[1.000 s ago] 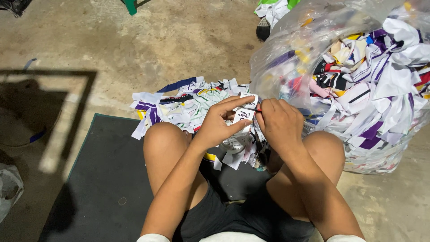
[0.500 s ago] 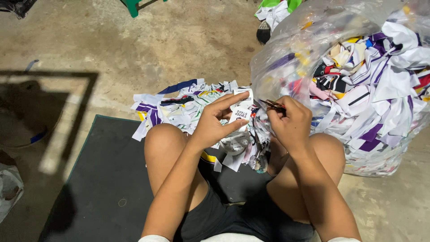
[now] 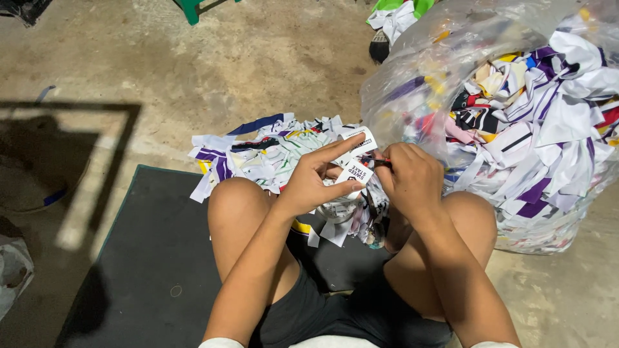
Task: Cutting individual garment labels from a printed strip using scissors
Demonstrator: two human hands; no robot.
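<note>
Clear plastic sack (image 3: 451, 71): the largest item, at the person's right, stuffed with white, purple and multicoloured fabric offcuts; it leans against the right knee.

Dark floor mat (image 3: 148, 258): laid on the bare concrete floor (image 3: 258, 64); the person sits on it with knees raised.

Loose heap of offcuts (image 3: 258, 151): spread on the floor just beyond the knees, some pieces trailing between the legs (by the look of both the sack and this heap, much material is on hand and only one piece is being handled; how much has been dealt with cannot be judged).

Left hand (image 3: 316, 180): fingers curled, thumb and forefinger pinching a small white label (image 3: 356, 169) with dark print, held up over the heap, between the two hands.

Right hand (image 3: 409, 177): closed in a loose fist round a slim red-tipped tool (image 3: 373, 160), its point touching the label's upper edge; the tool's kind is too small to tell.
</note>
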